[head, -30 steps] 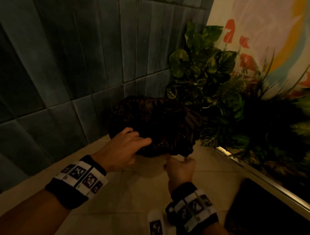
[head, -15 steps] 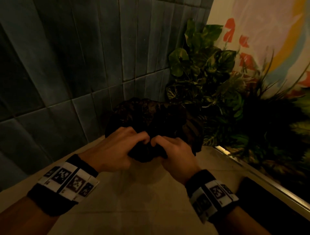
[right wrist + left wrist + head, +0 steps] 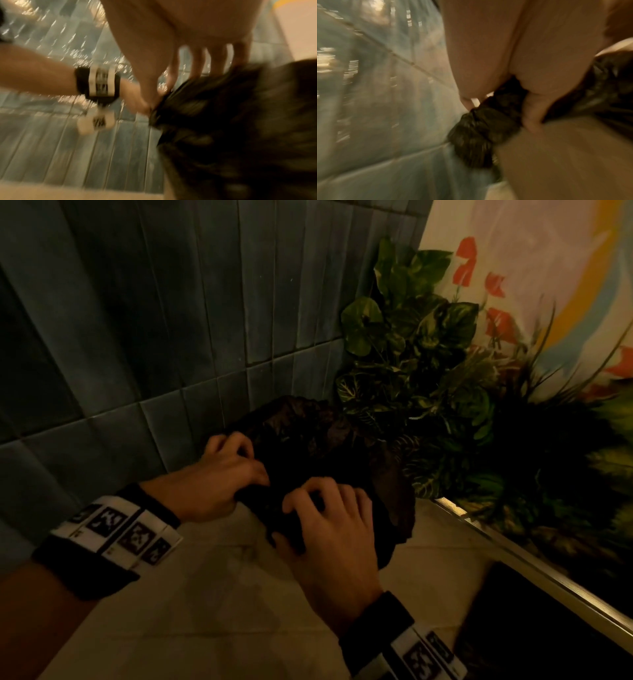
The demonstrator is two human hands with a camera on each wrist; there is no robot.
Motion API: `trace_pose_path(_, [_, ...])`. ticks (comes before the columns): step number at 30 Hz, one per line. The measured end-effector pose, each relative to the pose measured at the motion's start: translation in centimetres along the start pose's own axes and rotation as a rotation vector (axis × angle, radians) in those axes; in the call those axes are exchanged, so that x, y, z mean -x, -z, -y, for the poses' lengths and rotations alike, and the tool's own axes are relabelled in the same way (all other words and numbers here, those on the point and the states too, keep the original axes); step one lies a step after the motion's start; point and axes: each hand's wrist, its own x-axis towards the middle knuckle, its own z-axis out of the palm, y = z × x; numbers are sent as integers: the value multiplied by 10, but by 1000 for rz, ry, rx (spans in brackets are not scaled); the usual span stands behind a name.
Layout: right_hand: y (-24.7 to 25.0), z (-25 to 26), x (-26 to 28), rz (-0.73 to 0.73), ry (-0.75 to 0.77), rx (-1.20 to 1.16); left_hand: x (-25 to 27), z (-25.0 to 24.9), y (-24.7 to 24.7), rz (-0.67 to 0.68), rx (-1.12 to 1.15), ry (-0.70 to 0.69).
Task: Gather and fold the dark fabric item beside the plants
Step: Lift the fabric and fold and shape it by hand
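Observation:
A dark, crumpled fabric item (image 3: 308, 436) lies bunched on the beige tiled ledge (image 3: 212, 594), pressed into the corner between the blue tiled wall and the plants. My left hand (image 3: 226, 470) grips its left edge with curled fingers; the left wrist view shows a bunched fold of the fabric (image 3: 481, 129) squeezed between thumb and fingers. My right hand (image 3: 329, 515) lies over the front of the heap, fingers curled into the cloth. In the blurred right wrist view the fabric (image 3: 240, 121) hangs under my fingers and my other wrist with its band (image 3: 99, 82) is at left.
Green leafy plants (image 3: 421, 344) stand right behind and to the right of the fabric. A metal rail (image 3: 534, 556) edges the ledge on the right, with a dark opening (image 3: 534, 618) below it. Blue tiled wall (image 3: 137, 320) bounds the left; a painted wall (image 3: 548, 268) rises behind the plants.
Both hands have moved further onto the fabric: the right rose from its lower edge onto the heap, and the heap has been gathered tighter toward the corner.

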Motion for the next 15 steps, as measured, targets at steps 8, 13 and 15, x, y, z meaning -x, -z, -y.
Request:
trace_pose_path(8, [-19,2,-2,2,47,-338,20,-23,-35,-391,145,506])
trace_pose_path(13, [1,-25,14,-491,-359,-553,49,-74,-53,-786,1062,675])
trace_pose_path(15, [-5,-46,15,-467,-815,-759,49,-94,-56,-810,1177,737])
